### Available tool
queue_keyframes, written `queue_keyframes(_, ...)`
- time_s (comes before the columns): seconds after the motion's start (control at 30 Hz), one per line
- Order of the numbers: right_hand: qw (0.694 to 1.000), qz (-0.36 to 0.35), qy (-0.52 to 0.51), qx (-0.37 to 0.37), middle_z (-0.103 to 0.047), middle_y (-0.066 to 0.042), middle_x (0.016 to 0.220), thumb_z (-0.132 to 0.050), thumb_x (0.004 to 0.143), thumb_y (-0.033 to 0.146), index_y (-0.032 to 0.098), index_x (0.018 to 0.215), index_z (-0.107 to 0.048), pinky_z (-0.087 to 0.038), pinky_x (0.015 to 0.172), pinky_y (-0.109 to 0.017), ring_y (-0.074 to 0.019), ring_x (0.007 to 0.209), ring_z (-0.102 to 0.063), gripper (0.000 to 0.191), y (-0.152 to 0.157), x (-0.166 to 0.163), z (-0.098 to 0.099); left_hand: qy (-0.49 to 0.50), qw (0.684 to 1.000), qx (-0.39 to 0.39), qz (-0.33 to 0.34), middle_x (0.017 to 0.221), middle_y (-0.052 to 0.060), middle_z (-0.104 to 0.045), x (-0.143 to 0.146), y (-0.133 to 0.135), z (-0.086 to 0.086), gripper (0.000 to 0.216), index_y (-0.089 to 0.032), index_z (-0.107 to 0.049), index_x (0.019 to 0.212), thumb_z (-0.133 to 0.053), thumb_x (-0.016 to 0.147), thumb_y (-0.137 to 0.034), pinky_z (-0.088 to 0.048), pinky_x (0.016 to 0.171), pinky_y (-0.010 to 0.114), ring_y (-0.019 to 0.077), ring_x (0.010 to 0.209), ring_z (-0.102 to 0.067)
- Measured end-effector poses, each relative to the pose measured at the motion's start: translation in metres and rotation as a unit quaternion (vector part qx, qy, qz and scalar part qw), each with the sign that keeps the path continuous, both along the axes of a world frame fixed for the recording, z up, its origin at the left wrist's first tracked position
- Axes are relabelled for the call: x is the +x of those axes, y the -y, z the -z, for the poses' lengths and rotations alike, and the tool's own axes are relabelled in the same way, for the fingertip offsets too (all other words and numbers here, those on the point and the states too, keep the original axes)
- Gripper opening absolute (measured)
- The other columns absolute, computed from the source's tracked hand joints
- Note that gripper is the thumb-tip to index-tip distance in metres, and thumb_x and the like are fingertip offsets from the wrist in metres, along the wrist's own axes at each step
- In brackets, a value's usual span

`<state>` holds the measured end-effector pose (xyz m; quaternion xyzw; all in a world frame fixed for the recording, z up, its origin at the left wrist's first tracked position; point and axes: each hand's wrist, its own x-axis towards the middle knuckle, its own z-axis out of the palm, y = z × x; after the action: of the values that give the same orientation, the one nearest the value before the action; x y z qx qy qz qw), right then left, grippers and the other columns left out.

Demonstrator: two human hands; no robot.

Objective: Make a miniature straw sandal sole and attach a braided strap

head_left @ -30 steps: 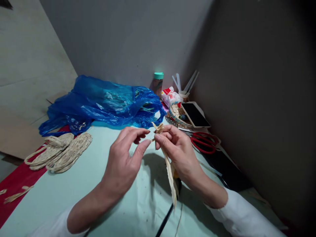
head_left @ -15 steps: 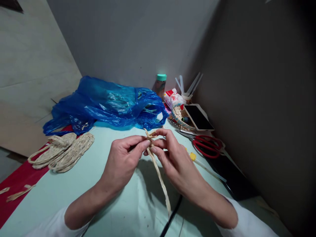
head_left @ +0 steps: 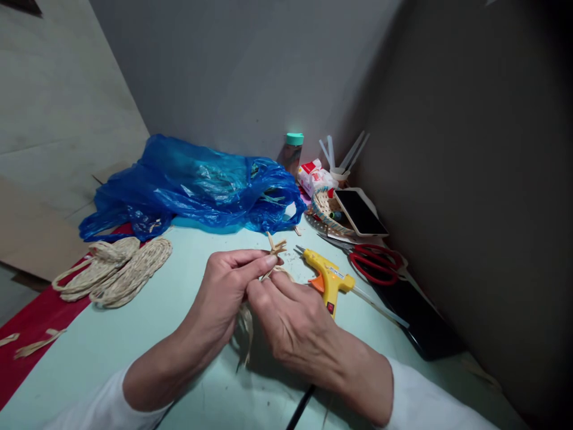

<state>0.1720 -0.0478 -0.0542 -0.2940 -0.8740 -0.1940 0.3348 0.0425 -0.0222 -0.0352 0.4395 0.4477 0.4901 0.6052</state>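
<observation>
My left hand pinches a tan straw strip between thumb and forefinger, its knotted end sticking up past the fingertips. My right hand lies low over the pale green table, fingers curled round the same strip where it runs down. The strip's loose tail hangs out beneath both hands. A yellow glue gun lies on the table just right of my hands, nozzle pointing away from me.
A crumpled blue plastic bag fills the back. Two coiled straw mats lie at the left by a red cloth. Red scissors, a phone on a small woven basket, and a bottle crowd the right corner.
Both hands have dropped toward the table. My right hand slid down from the knot to the lower part of the strip, uncovering the glue gun behind it.
</observation>
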Motion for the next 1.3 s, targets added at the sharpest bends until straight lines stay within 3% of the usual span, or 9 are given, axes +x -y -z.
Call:
queue_keyframes(0.1,0.999,-0.016,0.019,-0.048,-0.063,-0.007,0.072,-0.032,0.093,0.003,0.011,0.093,-0.057,-0.044,0.060,-0.032,-0.0197,0.066,-0.055,0.027,0.002,0.000,-0.003,0.043,0.998,-0.039,0.012,0.064,0.001,-0.062,-0.003,-0.004,-0.001,0.017,-0.011,-0.069,0.066,-0.080,0.068,-0.024,-0.039,0.055,0.018,0.0085,0.059,-0.052)
queue_keyframes(0.2,0.974,-0.055,-0.116,-0.186,-0.059,-0.001,0.067,-0.042,0.098,0.018,0.016,0.088,-0.055,-0.040,0.054,-0.028,-0.0138,0.056,-0.050,0.016,0.000,0.010,-0.012,0.033,0.999,-0.028,0.009,0.062,-0.002,-0.058,-0.009,-0.006,-0.005,0.019,-0.013,-0.069,0.069,-0.078,0.072,-0.028,-0.033,0.049,0.017,0.0059,0.052,-0.045)
queue_keyframes(0.33,0.849,0.015,-0.355,-0.391,-0.055,0.004,0.069,-0.059,0.095,0.034,0.020,0.095,-0.056,-0.038,0.056,-0.025,-0.0104,0.058,-0.049,0.015,-0.013,0.028,-0.027,0.027,0.998,-0.034,0.049,0.055,-0.004,-0.050,-0.011,-0.003,-0.010,0.024,-0.013,-0.064,0.062,-0.075,0.075,-0.030,-0.026,0.046,0.017,0.0042,0.047,-0.037)
queue_keyframes(0.47,0.719,-0.103,-0.367,-0.582,-0.061,0.002,0.077,-0.066,0.087,0.030,0.020,0.098,-0.066,-0.040,0.061,-0.024,-0.0113,0.066,-0.052,0.015,-0.028,0.034,-0.030,0.023,0.993,-0.051,0.102,0.056,-0.003,-0.050,-0.007,0.004,-0.011,0.027,-0.012,-0.063,0.058,-0.077,0.073,-0.030,-0.025,0.046,0.018,0.0047,0.049,-0.037)
queue_keyframes(0.53,0.669,-0.148,-0.409,-0.603,-0.062,0.001,0.078,-0.066,0.086,0.027,0.020,0.089,-0.067,-0.043,0.064,-0.025,-0.0114,0.067,-0.055,0.008,-0.030,0.034,-0.028,0.029,0.991,-0.056,0.116,0.057,-0.002,-0.050,-0.004,0.006,-0.010,0.028,-0.013,-0.061,0.057,-0.078,0.072,-0.030,-0.026,0.047,0.019,0.0051,0.050,-0.037)
queue_keyframes(0.63,0.615,-0.146,-0.478,-0.610,-0.058,0.003,0.069,-0.070,0.083,0.032,0.019,0.077,-0.064,-0.041,0.058,-0.024,-0.0096,0.060,-0.052,0.016,-0.030,0.032,-0.023,0.015,0.990,-0.045,0.135,0.061,-0.001,-0.054,-0.002,0.007,-0.008,0.028,-0.014,-0.059,0.058,-0.075,0.074,-0.030,-0.031,0.050,0.021,0.0079,0.054,-0.043)
queue_keyframes(0.77,0.579,-0.153,-0.514,-0.614,-0.048,0.006,0.055,-0.070,0.085,0.036,0.016,0.067,-0.056,-0.023,0.044,-0.020,-0.0042,0.046,-0.034,0.031,-0.028,0.032,-0.021,-0.065,0.984,-0.009,0.167,0.070,0.003,-0.062,-0.001,0.008,-0.009,0.026,-0.016,-0.064,0.064,-0.068,0.081,-0.036,-0.038,0.057,0.025,0.0143,0.062,-0.052)
queue_keyframes(1.03,0.512,-0.136,-0.536,-0.658,-0.047,0.007,0.045,-0.067,0.087,0.034,0.015,0.065,-0.056,-0.014,0.037,-0.018,-0.0017,0.036,-0.025,0.031,-0.029,0.031,-0.017,-0.204,0.962,0.092,0.158,0.064,0.000,-0.054,0.003,0.010,-0.003,0.026,-0.017,-0.066,0.069,-0.056,0.089,-0.031,-0.036,0.060,0.025,0.0131,0.062,-0.046)
queue_keyframes(1.3,0.451,-0.245,-0.509,-0.691,-0.048,0.006,0.056,-0.064,0.091,0.026,0.014,0.080,-0.058,-0.023,0.042,-0.014,-0.0029,0.046,-0.030,0.017,-0.034,0.042,-0.022,-0.119,0.978,-0.001,0.169,0.064,-0.001,-0.052,-0.004,0.013,-0.006,0.031,-0.017,-0.057,0.067,-0.061,0.087,-0.041,-0.035,0.056,0.023,0.0113,0.058,-0.044)
